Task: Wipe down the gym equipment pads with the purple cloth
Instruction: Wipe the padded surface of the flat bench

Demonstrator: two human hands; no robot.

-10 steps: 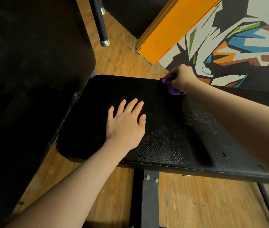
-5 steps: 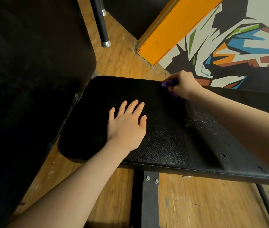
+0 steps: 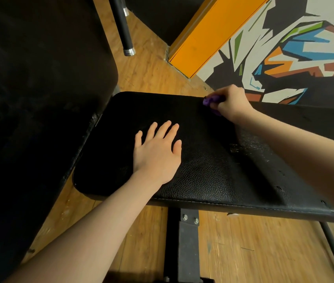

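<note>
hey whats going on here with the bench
A person is wiping a black bench pad. The right hand grips a bunched purple cloth at the pad's far edge, near the painted wall. The left hand rests flat on the middle of the pad, fingers spread.

Dim warm light; edges distorted, lower-right blurred.

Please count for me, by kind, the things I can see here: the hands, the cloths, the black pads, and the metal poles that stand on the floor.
Hands: 2, left hand and right hand
Purple cloth: 1
Black pads: 2, seat pad and large pad
Metal pole: 1
Total: 6
</note>
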